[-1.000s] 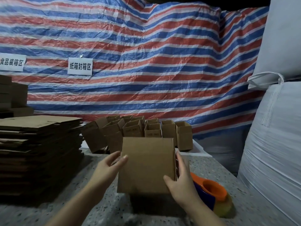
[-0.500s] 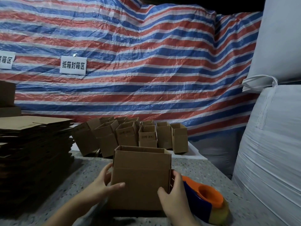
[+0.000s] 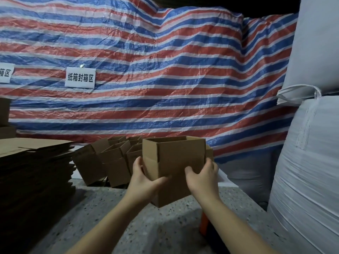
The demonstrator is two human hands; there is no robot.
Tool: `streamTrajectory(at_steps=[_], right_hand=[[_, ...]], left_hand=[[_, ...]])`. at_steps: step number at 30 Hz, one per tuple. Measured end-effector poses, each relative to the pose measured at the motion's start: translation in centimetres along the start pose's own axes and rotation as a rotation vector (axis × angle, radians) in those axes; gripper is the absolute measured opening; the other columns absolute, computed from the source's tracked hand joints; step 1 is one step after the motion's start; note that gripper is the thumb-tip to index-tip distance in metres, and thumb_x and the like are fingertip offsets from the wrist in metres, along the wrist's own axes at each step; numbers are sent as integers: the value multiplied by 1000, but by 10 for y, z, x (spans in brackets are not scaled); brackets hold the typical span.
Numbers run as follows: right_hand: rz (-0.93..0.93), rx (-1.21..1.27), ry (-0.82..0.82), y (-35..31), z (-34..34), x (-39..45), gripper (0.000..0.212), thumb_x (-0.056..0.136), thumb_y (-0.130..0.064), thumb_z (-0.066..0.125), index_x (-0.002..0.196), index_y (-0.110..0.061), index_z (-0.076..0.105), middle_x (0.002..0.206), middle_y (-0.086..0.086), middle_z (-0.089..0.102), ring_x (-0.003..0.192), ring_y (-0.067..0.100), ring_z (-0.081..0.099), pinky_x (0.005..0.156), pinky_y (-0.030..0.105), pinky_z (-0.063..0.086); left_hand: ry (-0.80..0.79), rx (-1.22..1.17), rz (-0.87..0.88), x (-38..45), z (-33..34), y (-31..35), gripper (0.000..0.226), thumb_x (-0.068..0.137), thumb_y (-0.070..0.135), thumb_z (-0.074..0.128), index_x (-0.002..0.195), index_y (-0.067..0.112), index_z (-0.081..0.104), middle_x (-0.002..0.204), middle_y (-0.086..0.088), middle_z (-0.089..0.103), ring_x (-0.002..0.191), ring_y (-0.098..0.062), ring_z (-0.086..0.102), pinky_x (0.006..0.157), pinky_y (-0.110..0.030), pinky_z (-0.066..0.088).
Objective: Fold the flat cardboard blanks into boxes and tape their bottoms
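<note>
The box [image 3: 174, 167] was up off the table [image 3: 128, 217], held out in front between both hands, open top facing up and a bit tilted, right in front of the row of finished boxes [image 3: 110, 162] at the back edge; the left hand [image 3: 145, 180] gripped its near-left corner, thumb across the front face and fingers round the side; the right hand [image 3: 203, 176] was curled round the right side, thumb on the front too.

My guess was that this one was done and on its way to join the others; I couldn't see the bottom, so no idea how the tape looked. If you're doing this bit, hold by the side walls like that and don't squeeze, thin card dents easily; set it down square beside the last one so the row doesn't topple; a couple back there were already leaning.

Counts: one box in hand; finished boxes behind, I made out roughly six, but some were hidden behind the held one, so can't be sure; one tall stack of flat blanks [image 3: 34, 171] on the left, too many to count; two white signs [image 3: 80, 77] on the striped tarp [image 3: 165, 70]; two big white sacks [image 3: 308, 171] stacked on the right; something orange [image 3: 204, 224] poked out under the right forearm, couldn't tell what.
</note>
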State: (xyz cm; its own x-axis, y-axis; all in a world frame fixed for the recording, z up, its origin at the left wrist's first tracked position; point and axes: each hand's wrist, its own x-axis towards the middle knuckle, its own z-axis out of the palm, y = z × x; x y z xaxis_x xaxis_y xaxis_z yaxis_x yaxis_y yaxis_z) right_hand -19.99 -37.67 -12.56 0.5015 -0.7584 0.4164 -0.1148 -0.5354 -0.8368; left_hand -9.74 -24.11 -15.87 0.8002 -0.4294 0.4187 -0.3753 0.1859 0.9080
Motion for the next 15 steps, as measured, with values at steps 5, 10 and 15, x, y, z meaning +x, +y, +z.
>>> streamTrajectory(at_steps=[5,10,15], right_hand=[[-12,101,-99,10,9,17,71,100,-56,44,157,-17,29,156,5,32,142,25,35,115,45,31],[-14,128,-166,33,-4,57,75,90,-65,55,147,-19,43,141,5,52,130,25,51,111,49,43],[27,106,-260,63,-3,107,53,92,-42,68,139,-26,49,128,0,62,120,23,59,103,50,50]], left_hand=[[91,112,60,20,68,-8,133,51,60,87,153,41,4,149,4,32,134,-15,38,109,-45,43],[-97,129,88,37,104,-26,119,52,70,82,145,51,11,129,28,30,119,10,37,92,-15,46],[-117,185,108,68,120,-46,93,79,40,78,147,42,15,142,14,31,124,8,38,102,-14,41]])
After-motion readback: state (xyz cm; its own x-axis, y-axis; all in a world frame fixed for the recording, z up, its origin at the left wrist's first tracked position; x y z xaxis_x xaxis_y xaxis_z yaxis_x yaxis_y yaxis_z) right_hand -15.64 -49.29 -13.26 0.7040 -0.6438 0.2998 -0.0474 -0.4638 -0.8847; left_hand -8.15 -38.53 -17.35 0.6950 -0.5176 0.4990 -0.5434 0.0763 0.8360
